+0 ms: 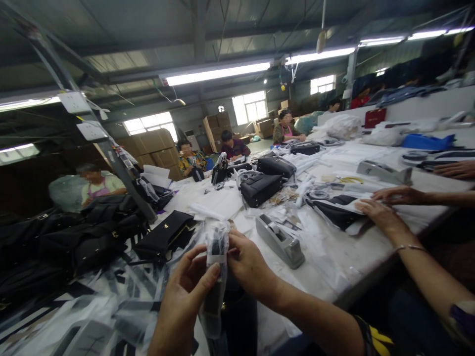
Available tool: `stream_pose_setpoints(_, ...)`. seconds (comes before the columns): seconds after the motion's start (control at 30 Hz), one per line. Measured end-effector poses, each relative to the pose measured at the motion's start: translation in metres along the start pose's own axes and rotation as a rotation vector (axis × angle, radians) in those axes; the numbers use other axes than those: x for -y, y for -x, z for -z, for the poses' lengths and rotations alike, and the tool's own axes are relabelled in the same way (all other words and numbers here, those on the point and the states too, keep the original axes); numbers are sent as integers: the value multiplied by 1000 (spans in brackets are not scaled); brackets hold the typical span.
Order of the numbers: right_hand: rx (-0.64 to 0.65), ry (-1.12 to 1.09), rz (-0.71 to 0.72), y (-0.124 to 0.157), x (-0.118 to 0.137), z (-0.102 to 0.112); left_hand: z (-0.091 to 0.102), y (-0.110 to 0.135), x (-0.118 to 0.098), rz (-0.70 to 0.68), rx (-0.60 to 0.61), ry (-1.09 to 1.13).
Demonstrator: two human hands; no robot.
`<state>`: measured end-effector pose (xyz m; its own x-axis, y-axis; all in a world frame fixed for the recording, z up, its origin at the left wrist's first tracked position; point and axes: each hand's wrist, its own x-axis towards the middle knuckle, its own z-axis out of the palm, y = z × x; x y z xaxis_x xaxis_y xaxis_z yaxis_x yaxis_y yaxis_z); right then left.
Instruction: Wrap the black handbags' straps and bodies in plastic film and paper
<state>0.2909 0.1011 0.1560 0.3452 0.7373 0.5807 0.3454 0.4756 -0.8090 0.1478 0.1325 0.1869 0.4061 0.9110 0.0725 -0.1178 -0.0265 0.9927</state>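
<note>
Left hand: fingers closed on a plastic-wrapped dark item, left of the grey tape dispenser. Right hand: fingers at its upper side; pinch cannot be confirmed.

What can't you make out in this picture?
In the head view:
Wrapped strip: blurred by cloudy plastic, partly covered by the left hand.
Black item below: partly hidden by the right hand, cut off by the bottom edge.
Gray object, lower left: cut off by the bottom edge.
Marking on the red bag: too small.

Bright windows and tube lights under dark ceiling
</note>
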Motion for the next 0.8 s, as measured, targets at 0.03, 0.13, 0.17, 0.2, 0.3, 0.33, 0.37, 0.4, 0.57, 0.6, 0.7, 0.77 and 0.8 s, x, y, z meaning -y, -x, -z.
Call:
stream_pose_setpoints(0.03,8,8,-6,-1,1,1,1,-1,1,1,-2,-6)
stream_pose_setpoints(0.13,114,-44,-78,-1,8,8,3,-2,2,5,-22,-27)
stream_pose_setpoints(0.17,165,-113,-133,-1,11,11,3,-2,2,6,-32,-36)
stream_pose_setpoints(0.2,219,-216,-199,0,16,15,2,-1,1,4,-40,-44)
stream_pose_setpoints(0.3,343,-624,-385,4,29,24,0,2,0,-18,-48,-68)
stream_pose_setpoints(0.33,360,-730,-422,5,32,25,-2,3,-1,-33,-50,-78)
stream_pose_setpoints(0.37,354,-792,-442,6,34,24,-3,3,-1,-50,-57,-92)
stream_pose_setpoints(0.4,322,-812,-452,7,35,22,-4,4,-1,-67,-64,-108)
stream_pose_setpoints(0.57,136,-744,-458,8,27,8,-3,8,8,-113,-79,-137)
stream_pose_setpoints(0.6,125,-745,-458,6,25,6,-1,9,15,-129,-96,-121)
stream_pose_setpoints(0.7,90,-765,-457,1,19,3,8,14,50,-284,-222,-125)
stream_pose_setpoints(0.77,75,-774,-459,-2,14,2,15,16,80,-377,-281,-228)
stream_pose_setpoints(0.8,82,-769,-459,-4,12,1,19,17,94,-374,-265,-286)
